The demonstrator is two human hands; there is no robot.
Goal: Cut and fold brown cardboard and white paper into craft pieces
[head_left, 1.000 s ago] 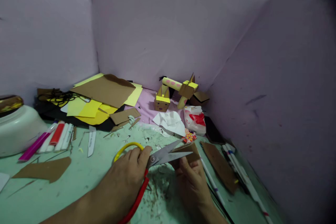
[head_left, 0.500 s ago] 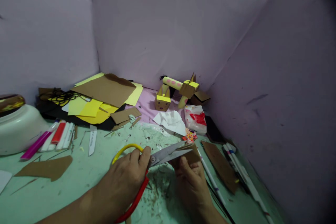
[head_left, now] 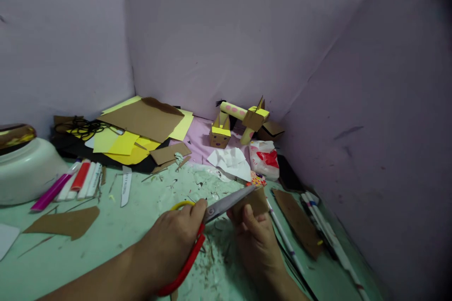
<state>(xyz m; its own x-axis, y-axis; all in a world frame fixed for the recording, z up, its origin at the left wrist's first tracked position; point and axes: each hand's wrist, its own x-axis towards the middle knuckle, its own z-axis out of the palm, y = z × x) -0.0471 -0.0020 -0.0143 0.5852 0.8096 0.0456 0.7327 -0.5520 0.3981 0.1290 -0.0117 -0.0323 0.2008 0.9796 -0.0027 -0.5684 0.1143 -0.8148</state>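
Observation:
My left hand (head_left: 172, 241) is closed around the handles of a pair of scissors (head_left: 226, 202) with one red and one yellow loop. The steel blades point right and are shut together against a small brown cardboard piece (head_left: 256, 200). My right hand (head_left: 257, 243) pinches that cardboard piece from below, holding it upright just above the green table (head_left: 116, 240). Small brown cuttings lie on the table under both hands.
Markers (head_left: 72, 183) and a white bowl (head_left: 24, 171) sit at the left, with a brown cardboard scrap (head_left: 67, 222) in front. Yellow and brown sheets (head_left: 141, 124) are piled at the back. Cardboard animal figures (head_left: 240, 122), crumpled tissue (head_left: 231, 161), a plastic bag (head_left: 264, 157) and pens (head_left: 318, 216) lie near the purple walls.
The scissor blades, open around the cardboard piece before, have closed on it. The yellow handle loop has dropped lower behind my left hand.

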